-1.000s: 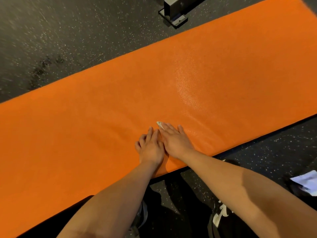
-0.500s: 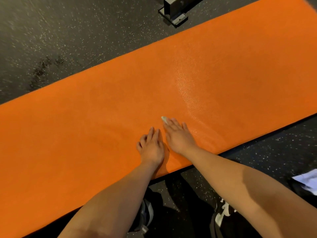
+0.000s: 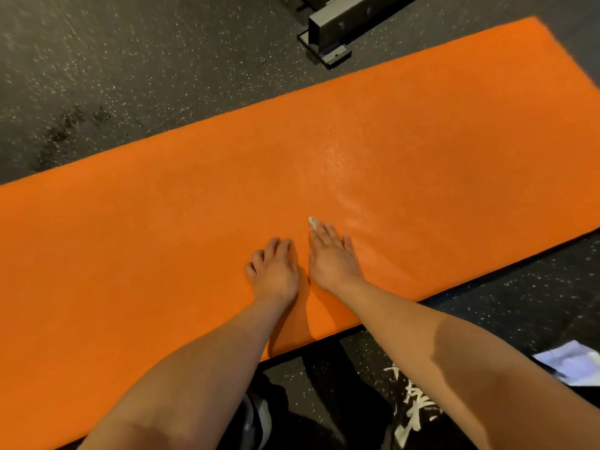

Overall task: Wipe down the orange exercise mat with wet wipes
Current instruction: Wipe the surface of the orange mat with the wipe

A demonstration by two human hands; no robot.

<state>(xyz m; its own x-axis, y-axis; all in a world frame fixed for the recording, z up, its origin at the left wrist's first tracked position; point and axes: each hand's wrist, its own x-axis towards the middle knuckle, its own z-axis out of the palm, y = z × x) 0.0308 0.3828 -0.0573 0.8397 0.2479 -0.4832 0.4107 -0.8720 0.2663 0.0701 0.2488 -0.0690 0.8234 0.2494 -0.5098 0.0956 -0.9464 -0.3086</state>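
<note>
Fingers [image 3: 325,234] of the right hand [image 3: 334,259] lie straight and close together, pressed flat on the orange exercise mat [image 3: 130,241]. Only a pale sliver of the wet wipe [image 3: 312,222] shows past the forefinger tip; the rest is hidden under the palm. The left hand [image 3: 275,272] rests just beside it, nearer the mat's near edge. Its fingers [image 3: 276,246] are loosely bent and bunched, tips down on the foam, gripping nothing.

Containers: one pale flat packet or sheet [image 3: 573,362] lies on the floor [image 3: 130,69] off the mat's near right corner. I cannot tell what it is or what it holds.

Materials: the mat is a long rectangle of finely pebbled foam, laid slantwise. A glossy damp streak [image 3: 344,180] runs from the right hand towards the far edge. The floor is dark rubber with pale flecks. A grey box-section metal foot [image 3: 334,27] stands beyond the far edge. Black trousers [image 3: 412,407] with white lettering show below the near edge.

Change: a second ago the hands touched; now a strip of mat shows between them. The right hand has slid towards the far edge. The left fingers have curled more.
</note>
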